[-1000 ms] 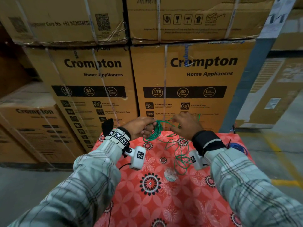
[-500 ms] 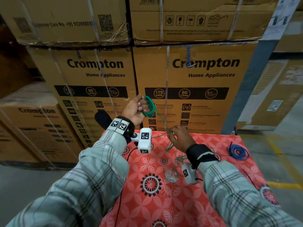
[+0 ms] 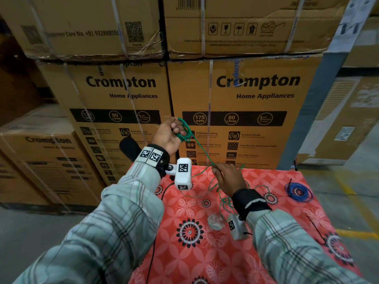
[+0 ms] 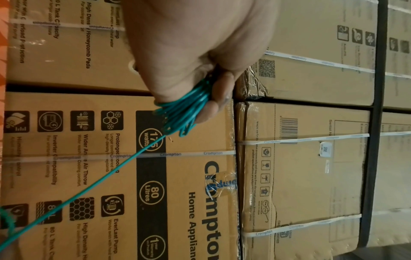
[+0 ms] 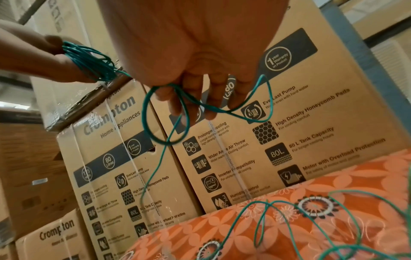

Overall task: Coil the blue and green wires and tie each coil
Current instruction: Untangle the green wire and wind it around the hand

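My left hand (image 3: 174, 134) is raised in front of the boxes and grips a small green wire coil (image 3: 184, 130) of several turns; the left wrist view shows the coil (image 4: 184, 112) pinched between thumb and fingers. One taut strand (image 3: 202, 148) runs down from it to my right hand (image 3: 227, 177), which sits low over the far edge of the table. In the right wrist view that strand loops round the fingers (image 5: 177, 102) of that hand. The rest of the green wire (image 3: 223, 201) lies loose on the red floral cloth. A blue wire coil (image 3: 298, 191) lies on the table's right side.
The red floral table (image 3: 205, 263) stands against stacked cardboard boxes (image 3: 246, 89). A black cable tie (image 3: 315, 228) lies near the right edge. A crumpled whitish wad (image 3: 214, 222) sits mid-table. Grey floor (image 3: 30, 232) lies to the left and right.
My left hand has lifted the green coil up and away from my right hand. The right hand has dropped toward the table, and a strand now stretches between them.
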`<action>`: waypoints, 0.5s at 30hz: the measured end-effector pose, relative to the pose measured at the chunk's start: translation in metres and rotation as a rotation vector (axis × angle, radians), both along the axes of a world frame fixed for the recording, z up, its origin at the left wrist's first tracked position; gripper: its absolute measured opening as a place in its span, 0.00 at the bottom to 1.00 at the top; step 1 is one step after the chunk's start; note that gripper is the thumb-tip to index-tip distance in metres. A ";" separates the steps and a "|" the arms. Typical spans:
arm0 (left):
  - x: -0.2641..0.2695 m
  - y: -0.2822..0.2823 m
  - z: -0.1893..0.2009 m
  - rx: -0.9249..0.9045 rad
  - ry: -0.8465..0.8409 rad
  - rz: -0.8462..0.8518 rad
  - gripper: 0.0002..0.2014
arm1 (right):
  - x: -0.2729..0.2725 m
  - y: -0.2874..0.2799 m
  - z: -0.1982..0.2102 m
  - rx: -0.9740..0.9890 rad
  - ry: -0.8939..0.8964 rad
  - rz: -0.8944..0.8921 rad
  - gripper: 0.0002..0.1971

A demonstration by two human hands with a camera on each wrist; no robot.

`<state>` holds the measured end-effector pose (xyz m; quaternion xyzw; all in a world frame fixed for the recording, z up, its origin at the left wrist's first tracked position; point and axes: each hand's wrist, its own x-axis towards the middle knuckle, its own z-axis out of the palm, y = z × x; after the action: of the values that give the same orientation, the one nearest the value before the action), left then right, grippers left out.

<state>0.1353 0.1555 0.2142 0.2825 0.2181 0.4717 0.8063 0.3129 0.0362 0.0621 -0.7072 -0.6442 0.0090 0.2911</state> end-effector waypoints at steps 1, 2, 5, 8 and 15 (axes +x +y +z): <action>0.003 -0.002 -0.002 0.006 0.004 -0.002 0.12 | -0.002 0.000 -0.001 -0.011 0.020 -0.008 0.17; 0.005 -0.003 -0.004 0.012 0.004 -0.002 0.12 | -0.003 0.001 -0.002 -0.032 0.035 -0.029 0.15; 0.003 -0.001 0.002 0.041 -0.012 0.044 0.12 | -0.004 -0.005 -0.014 -0.161 -0.005 -0.072 0.11; -0.003 0.008 0.014 0.086 -0.008 0.078 0.12 | -0.007 -0.022 -0.028 -0.253 -0.030 -0.013 0.12; 0.002 0.007 -0.012 0.164 0.214 0.035 0.06 | -0.024 -0.016 0.025 -0.127 -0.347 0.249 0.15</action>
<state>0.1377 0.1625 0.2024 0.3924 0.2687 0.4691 0.7441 0.2888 0.0202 0.0868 -0.6302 -0.7650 -0.0365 0.1275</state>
